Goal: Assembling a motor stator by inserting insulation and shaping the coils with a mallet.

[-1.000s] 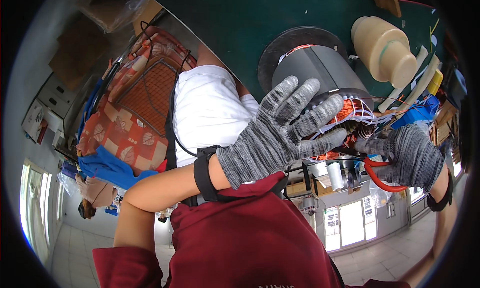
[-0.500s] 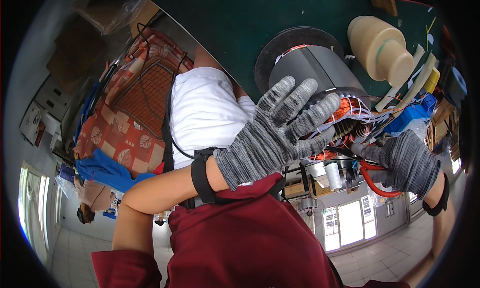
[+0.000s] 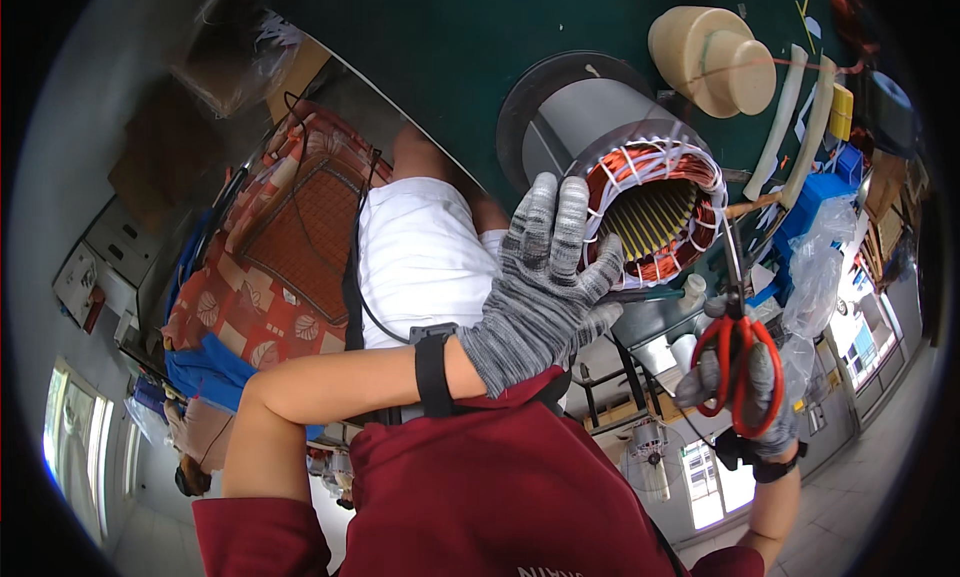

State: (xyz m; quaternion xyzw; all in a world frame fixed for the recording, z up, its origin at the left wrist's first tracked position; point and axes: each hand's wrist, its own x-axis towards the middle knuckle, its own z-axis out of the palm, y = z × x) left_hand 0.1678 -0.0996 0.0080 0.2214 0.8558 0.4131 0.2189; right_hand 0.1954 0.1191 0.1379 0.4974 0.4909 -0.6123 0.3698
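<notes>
Grey cylindrical stator [image 3: 597,110] w/ orange wire windings [image 3: 612,170] on dark-green surface [image 3: 430,57]. Visible end looks laced w/ white cord [image 3: 655,146]; can't tell what remains. R hand [image 3: 770,422] grip closed on red-handled metal scissors [image 3: 737,322], right side; L hand [image 3: 545,282] open, near-left rim.

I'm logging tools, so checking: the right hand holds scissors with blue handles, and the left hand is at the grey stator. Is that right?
Not quite: the scissors have red handles, not blue, as the head view shows. The right hand does hold them, and the left hand is at the grey stator.
</notes>
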